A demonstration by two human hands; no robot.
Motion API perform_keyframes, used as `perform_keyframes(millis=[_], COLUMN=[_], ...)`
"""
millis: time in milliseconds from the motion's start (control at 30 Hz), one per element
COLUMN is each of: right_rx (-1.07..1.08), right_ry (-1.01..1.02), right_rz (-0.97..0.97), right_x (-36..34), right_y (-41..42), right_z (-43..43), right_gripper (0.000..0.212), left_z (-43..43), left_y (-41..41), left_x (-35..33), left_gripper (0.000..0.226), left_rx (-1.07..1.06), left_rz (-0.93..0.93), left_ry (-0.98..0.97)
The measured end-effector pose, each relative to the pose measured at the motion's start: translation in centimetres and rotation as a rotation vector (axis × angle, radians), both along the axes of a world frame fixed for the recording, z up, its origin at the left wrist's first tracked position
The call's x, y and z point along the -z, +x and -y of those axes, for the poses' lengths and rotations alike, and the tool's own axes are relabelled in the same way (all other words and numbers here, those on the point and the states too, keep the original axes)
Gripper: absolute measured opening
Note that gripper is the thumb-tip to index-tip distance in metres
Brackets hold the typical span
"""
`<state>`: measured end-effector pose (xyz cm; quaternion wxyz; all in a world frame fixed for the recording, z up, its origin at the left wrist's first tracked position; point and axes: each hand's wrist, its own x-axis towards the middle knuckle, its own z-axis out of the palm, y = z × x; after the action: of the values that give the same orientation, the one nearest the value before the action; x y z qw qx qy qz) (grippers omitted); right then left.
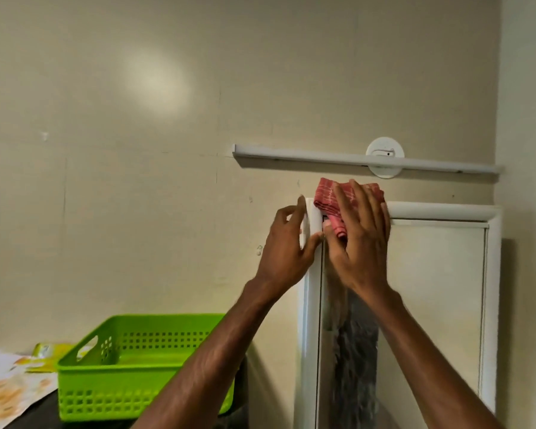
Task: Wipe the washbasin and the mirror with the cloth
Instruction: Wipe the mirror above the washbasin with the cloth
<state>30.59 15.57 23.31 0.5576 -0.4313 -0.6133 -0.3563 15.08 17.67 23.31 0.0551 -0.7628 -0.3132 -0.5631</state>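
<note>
Right of center, the right grip [360,239] presses the red cloth [327,196] flat-fingered onto the mirror [430,289], upper left corner; the left grip [287,243] clasps the white frame [310,320] beside it.

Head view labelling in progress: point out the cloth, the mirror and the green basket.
cloth [328,196], head view, red left fold
mirror [433,305], head view, bare glass
green basket [106,394], head view, front wall
</note>
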Motion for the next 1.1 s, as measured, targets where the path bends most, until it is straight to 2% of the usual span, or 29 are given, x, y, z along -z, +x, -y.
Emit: perform_keyframes(millis=[133,233,400,633,867,967,1100], right_rx=[0.085,0.133,0.254,0.278,0.185,0.289,0.292], right_ry=[-0.023,0.030,0.055,-0.007,-0.051,-0.030,-0.050], right_rz=[0.046,0.014,0.055,0.161,0.126,0.066,-0.091], right_x=[1.6,1.5,-0.3,0.5,1.3,1.5,1.1], right_y=[-1.3,-1.6,-2.2,-3.5,1.5,6.5,11.6], right_z=[0.4,0.1,-0.6,-1.5,-1.5,-1.8,-1.7], right_gripper=[0.077,0.068,0.071,0.073,0.076,0.084,0.070], left_z=[0.3,0.0,-0.7,-0.1,0.7,0.6,0.4], left_y=[-1.6,-2.5,-2.7,-1.2,2.2,2.7,2.6], left_x=[-0.4,-0.8,-1.4,-2.4,-1.6,-1.3,-0.7], left_gripper=[0.062,0.051,0.038,0.035,0.032,0.034,0.038], left_rx=[0.144,0.206,0.242,0.283,0.246,0.223,0.213], left_rz=[-0.083,-0.058,0.015,0.327,0.582,0.550,0.492], left_ry=[-0.046,-0.071,-0.062,-0.035,0.004,0.053,0.084])
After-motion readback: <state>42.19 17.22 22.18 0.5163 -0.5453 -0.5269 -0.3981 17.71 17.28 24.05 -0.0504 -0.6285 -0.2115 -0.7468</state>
